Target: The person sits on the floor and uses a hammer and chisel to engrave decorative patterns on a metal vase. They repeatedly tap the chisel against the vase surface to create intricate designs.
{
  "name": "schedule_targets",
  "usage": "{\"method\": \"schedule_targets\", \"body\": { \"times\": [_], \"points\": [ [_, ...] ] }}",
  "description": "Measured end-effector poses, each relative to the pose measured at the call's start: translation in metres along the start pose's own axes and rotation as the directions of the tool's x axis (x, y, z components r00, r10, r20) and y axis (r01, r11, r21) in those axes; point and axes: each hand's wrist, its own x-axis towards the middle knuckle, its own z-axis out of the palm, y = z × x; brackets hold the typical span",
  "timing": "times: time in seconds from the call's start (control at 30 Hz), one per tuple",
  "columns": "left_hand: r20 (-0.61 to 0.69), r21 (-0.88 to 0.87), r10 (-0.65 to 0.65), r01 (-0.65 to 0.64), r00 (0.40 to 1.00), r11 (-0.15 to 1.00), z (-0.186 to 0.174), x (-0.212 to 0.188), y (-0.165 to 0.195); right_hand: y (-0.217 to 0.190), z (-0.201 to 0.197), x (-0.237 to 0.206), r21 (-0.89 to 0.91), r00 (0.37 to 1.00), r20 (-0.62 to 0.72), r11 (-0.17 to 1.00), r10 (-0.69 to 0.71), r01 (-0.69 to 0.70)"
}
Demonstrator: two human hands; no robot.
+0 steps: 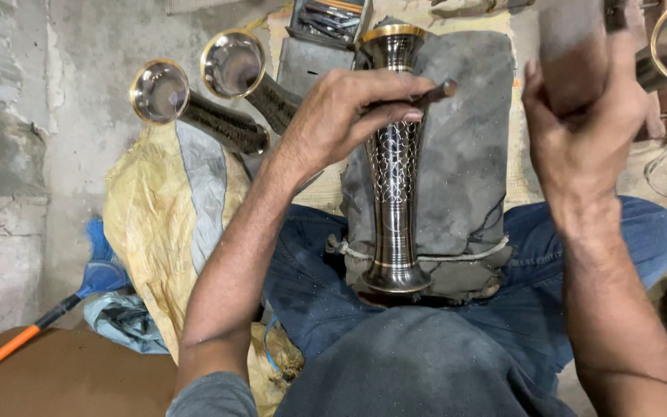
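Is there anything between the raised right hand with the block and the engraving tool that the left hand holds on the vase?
Nothing visible does. The right hand holds the block up, apart from the tool in the left hand over the vase.

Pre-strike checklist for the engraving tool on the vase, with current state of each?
1. Vase seated on the grey pad across the lap: ok, lying lengthwise and supported.
2. Left hand gripping the thin tool: ok, fingers wrapped around it.
3. Tool tip on the vase surface: cannot tell, hidden by the fingers.
4. Right hand holding the dark block raised: ok, held above and to the right of the vase.
5. Finished vases out of the way: ok, lying to the left.
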Motion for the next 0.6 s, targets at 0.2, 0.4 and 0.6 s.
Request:
{"method": "schedule_targets", "body": {
  "times": [0.2,0.4,0.6],
  "points": [
    [-0.146,-0.099,-0.065,0.051,0.987,0.994,0.012,-0.011,-0.015,-0.006,-0.006,0.013,-0.431,0.964,0.069,0.864,-0.255,0.260],
    [-0.457,-0.446,-0.393,0.176,0.798,0.877,0.040,-0.024,-0.011,0.006,0.003,0.036,-0.314,0.957,0.139,0.905,-0.255,0.287],
    [-0.658,-0.564,-0.488,0.055,0.574,0.824,0.082,-0.023,0.002,-0.013,0.010,0.078,-0.347,0.838,0.127,0.768,-0.530,0.538]
  ]
}}
